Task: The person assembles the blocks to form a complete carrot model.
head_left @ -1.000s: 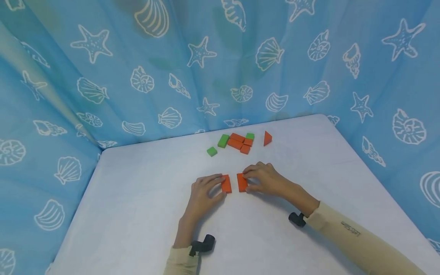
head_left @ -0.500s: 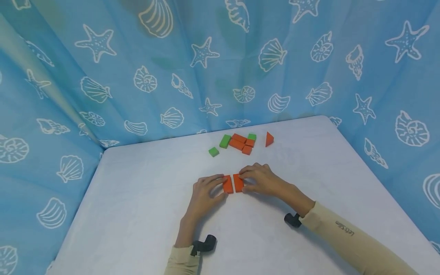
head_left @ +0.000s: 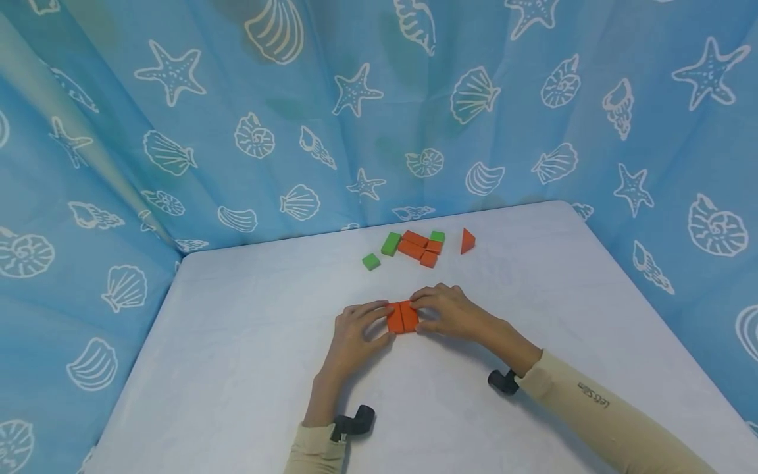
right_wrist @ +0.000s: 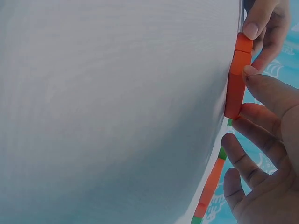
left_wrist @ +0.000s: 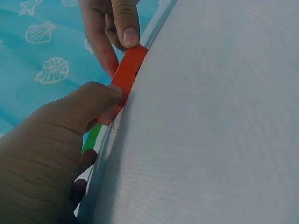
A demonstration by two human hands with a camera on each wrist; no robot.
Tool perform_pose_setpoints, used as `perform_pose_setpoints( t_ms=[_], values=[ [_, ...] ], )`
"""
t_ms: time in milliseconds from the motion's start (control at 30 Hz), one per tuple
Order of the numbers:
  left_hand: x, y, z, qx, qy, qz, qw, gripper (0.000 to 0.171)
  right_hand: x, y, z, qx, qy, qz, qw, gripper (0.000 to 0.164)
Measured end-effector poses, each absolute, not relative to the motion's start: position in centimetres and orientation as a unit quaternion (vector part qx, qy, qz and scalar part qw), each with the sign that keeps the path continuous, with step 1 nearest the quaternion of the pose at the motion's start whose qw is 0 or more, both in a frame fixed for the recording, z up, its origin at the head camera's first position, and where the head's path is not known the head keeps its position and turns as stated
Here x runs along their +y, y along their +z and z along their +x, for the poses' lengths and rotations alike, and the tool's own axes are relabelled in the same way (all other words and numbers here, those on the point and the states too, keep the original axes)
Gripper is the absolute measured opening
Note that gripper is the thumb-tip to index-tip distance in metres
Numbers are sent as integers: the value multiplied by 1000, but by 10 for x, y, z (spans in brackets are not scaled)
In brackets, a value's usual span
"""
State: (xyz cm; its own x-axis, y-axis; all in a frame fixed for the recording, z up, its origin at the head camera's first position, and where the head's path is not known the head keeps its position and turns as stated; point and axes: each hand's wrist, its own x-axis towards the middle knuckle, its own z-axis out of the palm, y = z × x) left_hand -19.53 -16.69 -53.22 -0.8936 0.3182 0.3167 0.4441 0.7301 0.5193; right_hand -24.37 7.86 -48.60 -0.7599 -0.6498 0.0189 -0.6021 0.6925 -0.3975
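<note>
Two orange-red rectangular blocks lie side by side on the white table, their long edges meeting along a thin seam. My left hand [head_left: 351,337] pinches the left block [head_left: 394,320] between thumb and fingers at its outer end. From the other side, my right hand [head_left: 454,312] holds the right block [head_left: 410,318] in the same kind of pinch. In the left wrist view the thumb presses on the near face of the left block [left_wrist: 125,78]. The right wrist view shows the right thumb on the right block [right_wrist: 236,93], other fingers behind it.
Beyond the hands lies a cluster of orange-red blocks [head_left: 411,249] with a green block [head_left: 391,244] beside it. A small green block [head_left: 371,262] sits to the left, and an orange-red triangular block [head_left: 468,241] to the right. A blue shell-print curtain [head_left: 379,131] hangs behind the table.
The two blocks have come together: a wide gap one second ago narrowed and is now a seam. My right hand slid left with its block, while the left hand shifted little.
</note>
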Motion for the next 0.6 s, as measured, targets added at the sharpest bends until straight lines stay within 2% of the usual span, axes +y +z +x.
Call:
perform_pose_setpoints(
  t_ms=[200,433,600],
  values=[
    [-167,-535,-198,-929,-294,-201,96,45,81,-480,-252,923,-211,-320,40,53],
    [-166,-536,-199,-930,-298,-194,91,43,80,-472,-304,948,-191,-253,-30,51],
    [-168,-534,-197,-930,-295,-197,98,43,69,-472,-332,962,-147,-227,-22,52]
  ],
)
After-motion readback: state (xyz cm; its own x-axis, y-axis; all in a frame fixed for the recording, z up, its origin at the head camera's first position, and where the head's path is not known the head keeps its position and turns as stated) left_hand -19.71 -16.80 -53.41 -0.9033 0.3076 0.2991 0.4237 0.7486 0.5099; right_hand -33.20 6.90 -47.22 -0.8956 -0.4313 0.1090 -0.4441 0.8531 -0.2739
